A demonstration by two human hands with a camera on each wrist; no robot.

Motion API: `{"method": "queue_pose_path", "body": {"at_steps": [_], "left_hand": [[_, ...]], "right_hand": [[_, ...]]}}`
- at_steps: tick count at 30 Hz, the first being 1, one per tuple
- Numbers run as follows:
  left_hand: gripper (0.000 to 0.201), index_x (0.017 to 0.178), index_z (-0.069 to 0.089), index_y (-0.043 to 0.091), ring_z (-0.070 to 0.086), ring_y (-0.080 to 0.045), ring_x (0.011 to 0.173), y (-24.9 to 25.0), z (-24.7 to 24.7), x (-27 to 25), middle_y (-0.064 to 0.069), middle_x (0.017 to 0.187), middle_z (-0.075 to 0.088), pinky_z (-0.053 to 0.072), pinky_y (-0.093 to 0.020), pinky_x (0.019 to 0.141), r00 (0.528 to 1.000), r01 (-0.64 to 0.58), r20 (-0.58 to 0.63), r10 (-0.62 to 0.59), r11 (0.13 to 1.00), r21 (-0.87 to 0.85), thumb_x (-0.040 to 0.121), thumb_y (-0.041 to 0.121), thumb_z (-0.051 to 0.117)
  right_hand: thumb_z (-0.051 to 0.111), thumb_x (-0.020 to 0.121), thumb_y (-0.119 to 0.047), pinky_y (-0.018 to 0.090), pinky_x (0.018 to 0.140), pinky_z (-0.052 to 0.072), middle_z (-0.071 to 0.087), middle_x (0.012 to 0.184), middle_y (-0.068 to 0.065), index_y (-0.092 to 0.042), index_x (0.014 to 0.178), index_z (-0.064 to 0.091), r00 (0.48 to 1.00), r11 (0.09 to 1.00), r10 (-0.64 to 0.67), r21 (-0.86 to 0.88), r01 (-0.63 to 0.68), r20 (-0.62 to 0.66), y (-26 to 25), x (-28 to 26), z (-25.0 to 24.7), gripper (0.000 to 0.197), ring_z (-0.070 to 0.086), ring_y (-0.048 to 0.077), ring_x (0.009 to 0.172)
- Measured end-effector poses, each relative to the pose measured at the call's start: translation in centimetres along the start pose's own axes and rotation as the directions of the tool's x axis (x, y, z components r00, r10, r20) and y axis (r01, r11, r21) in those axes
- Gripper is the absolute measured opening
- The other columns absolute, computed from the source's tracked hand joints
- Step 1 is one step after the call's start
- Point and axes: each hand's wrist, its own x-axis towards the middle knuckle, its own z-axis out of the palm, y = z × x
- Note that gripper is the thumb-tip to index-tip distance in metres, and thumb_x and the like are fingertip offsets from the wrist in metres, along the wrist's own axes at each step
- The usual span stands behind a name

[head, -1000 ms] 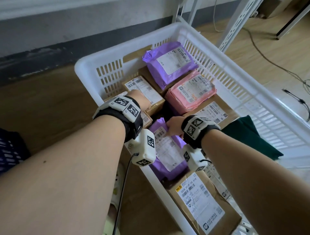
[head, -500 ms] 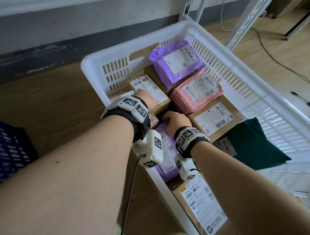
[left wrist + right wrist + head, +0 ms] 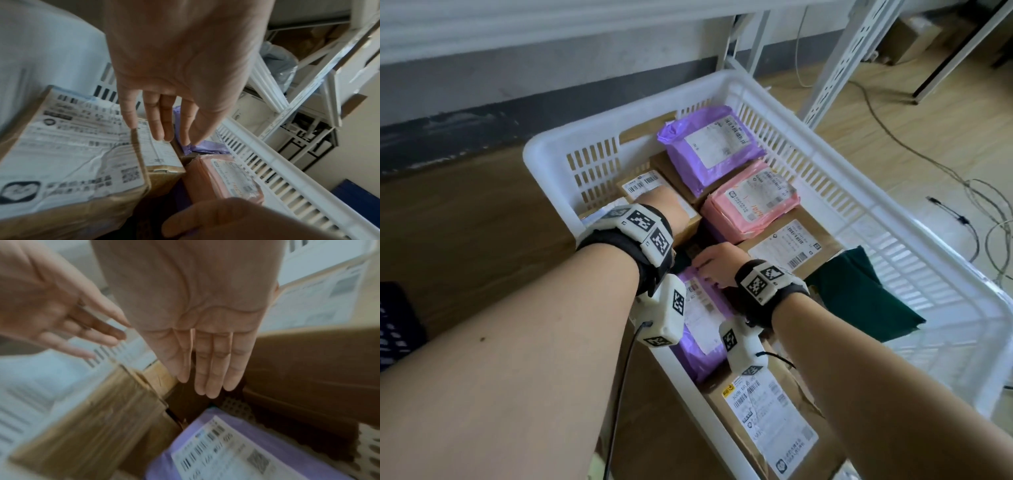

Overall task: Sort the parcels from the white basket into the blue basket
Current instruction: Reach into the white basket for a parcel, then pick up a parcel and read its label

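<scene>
The white basket (image 3: 835, 192) holds several parcels. My left hand (image 3: 666, 207) lies open on a small brown box (image 3: 640, 183), and its straight fingers (image 3: 159, 129) touch the box's label near the edge. My right hand (image 3: 710, 263) is open too. Its fingers (image 3: 207, 386) point straight down into the dark gap between the brown boxes, just above the near purple parcel (image 3: 702, 329). Neither hand holds anything. A pink parcel (image 3: 750, 202), a far purple parcel (image 3: 712, 144) and a labelled brown box (image 3: 791, 243) lie beyond the hands.
A dark green parcel (image 3: 859, 294) and a large brown envelope (image 3: 767, 421) fill the basket's near right part. White shelf legs (image 3: 839, 65) and loose cables (image 3: 962, 192) lie on the floor behind. A dark blue object (image 3: 393, 325) shows at the left edge.
My right hand has turned and slid from the purple parcel's top edge into the gap between the boxes. My left hand stays on the small brown box.
</scene>
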Motion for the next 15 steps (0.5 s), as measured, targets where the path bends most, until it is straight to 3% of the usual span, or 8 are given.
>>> {"method": "queue_pose_path", "body": {"at_steps": [3, 4, 7, 10, 15], "left_hand": [[0.028, 0.114, 0.063, 0.009, 0.058, -0.028, 0.11, 1.1, 0.3, 0.1, -0.009, 0.119, 0.063, 0.048, -0.033, 0.092, 0.996, -0.074, -0.05, 0.072, 0.996, -0.053, 0.089, 0.015, 0.051], [0.028, 0.114, 0.063, 0.011, 0.057, -0.027, 0.112, 1.5, 0.6, -0.1, -0.008, 0.121, 0.062, 0.046, -0.031, 0.091, 0.992, -0.115, -0.062, 0.111, 0.991, -0.067, 0.09, 0.014, 0.051], [0.026, 0.113, 0.061, 0.018, 0.055, -0.024, 0.115, 2.5, 1.1, -0.4, -0.006, 0.127, 0.058, 0.043, -0.029, 0.095, 0.986, -0.15, -0.088, 0.142, 0.985, -0.081, 0.088, 0.016, 0.055], [0.031, 0.117, 0.058, 0.019, 0.052, -0.027, 0.117, 3.2, 1.8, 0.0, -0.009, 0.131, 0.052, 0.042, -0.033, 0.099, 0.982, -0.172, -0.085, 0.166, 0.983, -0.066, 0.087, 0.017, 0.056], [0.042, 0.128, 0.052, 0.021, 0.048, -0.029, 0.122, 4.1, 2.8, 0.7, -0.011, 0.135, 0.047, 0.039, -0.034, 0.104, 0.983, -0.182, -0.047, 0.18, 0.982, -0.052, 0.086, 0.018, 0.055]], "right_hand": [[0.052, 0.091, -0.007, 0.022, 0.063, 0.051, 0.067, 0.084, 0.011, -0.006, 0.102, 0.068, 0.991, 0.949, 0.07, 0.315, -0.031, -0.113, 0.9, -1.4, -2.5, 0.019, 0.061, 0.019, 0.068], [0.051, 0.091, -0.005, 0.02, 0.059, 0.05, 0.064, 0.075, 0.007, -0.008, 0.091, 0.067, 0.985, 0.923, 0.098, 0.382, -0.038, -0.139, 1.3, -2.0, -3.5, 0.016, 0.057, 0.016, 0.061], [0.051, 0.09, -0.003, 0.023, 0.062, 0.051, 0.062, 0.069, 0.003, -0.014, 0.075, 0.063, 0.954, 0.866, 0.181, 0.498, -0.04, -0.238, 2.8, -3.3, -6.0, 0.022, 0.058, 0.015, 0.06], [0.05, 0.09, 0.0, 0.023, 0.058, 0.048, 0.061, 0.068, 0.005, -0.01, 0.084, 0.064, 0.924, 0.806, 0.262, 0.59, -0.051, -0.279, 4.8, -4.2, -7.6, 0.018, 0.056, 0.015, 0.059], [0.051, 0.09, 0.001, 0.027, 0.063, 0.05, 0.06, 0.072, 0.008, -0.01, 0.087, 0.062, 0.902, 0.673, 0.376, 0.732, -0.107, -0.214, 6.1, -2.8, -8.1, 0.016, 0.057, 0.019, 0.061]]}}
